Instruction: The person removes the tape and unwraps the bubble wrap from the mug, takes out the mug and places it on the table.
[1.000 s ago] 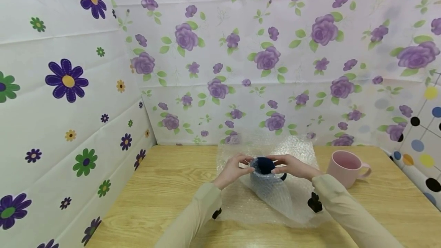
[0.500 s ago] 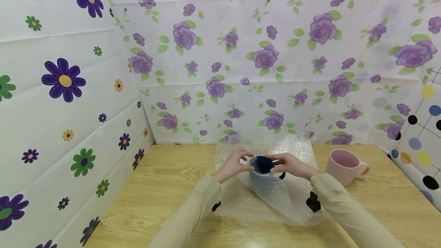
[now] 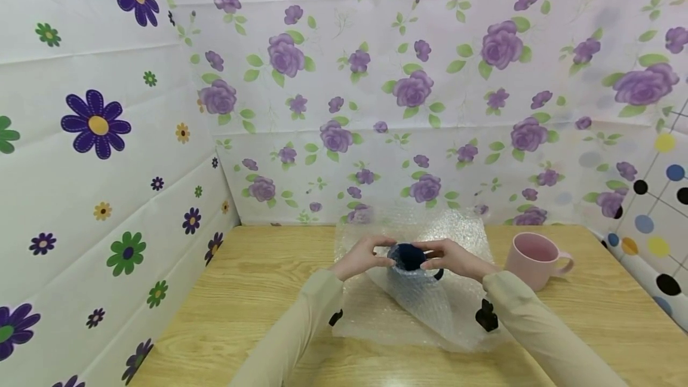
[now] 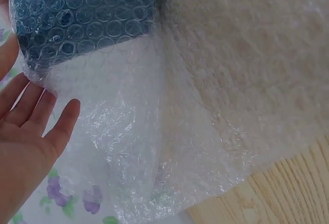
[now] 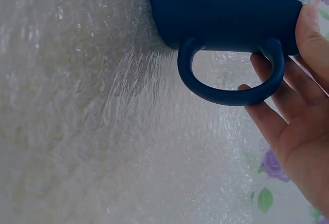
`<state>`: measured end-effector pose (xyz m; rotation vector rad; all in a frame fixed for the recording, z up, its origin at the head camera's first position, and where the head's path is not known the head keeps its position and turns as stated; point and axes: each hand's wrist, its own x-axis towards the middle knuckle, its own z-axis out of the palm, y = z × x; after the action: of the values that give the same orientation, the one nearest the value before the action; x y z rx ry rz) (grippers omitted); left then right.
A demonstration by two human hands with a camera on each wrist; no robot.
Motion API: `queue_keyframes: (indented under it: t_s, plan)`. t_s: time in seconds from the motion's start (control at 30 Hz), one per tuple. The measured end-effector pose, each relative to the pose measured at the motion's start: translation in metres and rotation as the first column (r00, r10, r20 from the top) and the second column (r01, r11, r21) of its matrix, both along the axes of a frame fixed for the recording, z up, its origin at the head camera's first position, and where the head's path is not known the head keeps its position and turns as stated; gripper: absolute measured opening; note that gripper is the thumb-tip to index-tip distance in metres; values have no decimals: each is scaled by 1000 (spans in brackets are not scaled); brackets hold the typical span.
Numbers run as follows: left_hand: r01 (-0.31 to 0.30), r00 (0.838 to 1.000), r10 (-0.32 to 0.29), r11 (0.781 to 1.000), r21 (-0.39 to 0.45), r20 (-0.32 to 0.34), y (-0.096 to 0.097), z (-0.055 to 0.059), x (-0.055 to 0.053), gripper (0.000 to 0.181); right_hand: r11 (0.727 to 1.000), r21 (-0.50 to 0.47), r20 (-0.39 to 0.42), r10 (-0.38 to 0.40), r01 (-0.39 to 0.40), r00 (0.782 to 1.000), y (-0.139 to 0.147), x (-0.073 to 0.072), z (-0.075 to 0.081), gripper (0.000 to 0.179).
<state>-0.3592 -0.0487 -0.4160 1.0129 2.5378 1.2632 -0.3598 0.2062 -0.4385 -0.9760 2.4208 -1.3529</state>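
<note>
A dark blue mug [image 3: 411, 257] stands upright on a sheet of bubble wrap [image 3: 371, 315], its opening up. A flap of the wrap covers its left and front sides. In the left wrist view, the wrapped mug [image 4: 92, 13] shows blue through the bubbles. My left hand [image 3: 365, 257] holds the wrap against the mug's rim, thumb in front and fingers behind. On the other side, my right hand [image 3: 454, 257] grips the bare rim with thumb and fingers. The uncovered handle [image 5: 231, 96] points right, beside the right fingers. The mug's base is hidden by the wrap.
A pink mug [image 3: 532, 264] stands on the wooden table [image 3: 258, 291] to the right of the wrap, its handle to the right. Flowered cloth [image 3: 301, 154] hangs behind the table. The wrap's far end reaches up against this cloth.
The head view has shifted slightly, so everything sits a little further left. The left fingers come closer to the rim. Right hand, mug and wrap look otherwise unchanged.
</note>
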Motion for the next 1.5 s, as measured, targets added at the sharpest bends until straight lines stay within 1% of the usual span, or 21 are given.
queue_keyframes:
  t_s: [0.07,0.23,0.37,0.47,0.53,0.7,0.8,0.9,1.03,1.17,1.27,1.33,1.5]
  plan:
    - [-15,1000,15,1000,8,-3,-1,0,1,46,1000,-5,-1,2,-2,1000,0,0,-1,54]
    - [-60,996,61,998,20,-57,-5,-6,0,44,1000,-2,-6,-5,5,1000,-1,1,-2,55]
    - [-81,990,88,994,66,-112,-10,-11,-1,37,1000,-1,-34,-2,2,999,-1,1,-3,54]
    - [-87,984,102,991,106,-149,-15,-12,-1,32,1000,-6,-52,-1,1,999,0,1,-3,53]
    - [-89,983,107,988,124,-150,-17,-11,0,29,1000,0,-61,-9,9,998,0,2,-3,53]
    - [-93,986,113,982,165,-119,-24,-12,4,25,999,23,-76,-28,30,997,0,3,-2,53]
    - [-98,985,120,980,172,-123,-27,-14,4,24,999,30,-79,-37,39,996,1,3,-2,54]
    - [-91,986,115,979,181,-125,-30,-16,4,24,998,33,-67,-42,44,997,1,3,-2,54]
    - [-97,984,121,980,175,-130,-33,-19,4,19,999,22,-55,-38,39,998,1,3,-3,55]
    - [-113,976,139,981,158,-165,-36,-19,4,10,999,10,-59,-40,41,997,1,4,-2,54]
    - [-112,974,139,982,152,-179,-38,-21,4,11,999,6,-54,-45,45,998,1,5,-1,54]
    - [-117,975,142,982,146,-169,-39,-22,4,12,999,7,-50,-46,46,998,0,6,-1,54]
    - [-151,975,171,978,143,-140,-42,-24,6,12,999,4,-49,-44,44,998,0,5,-2,53]
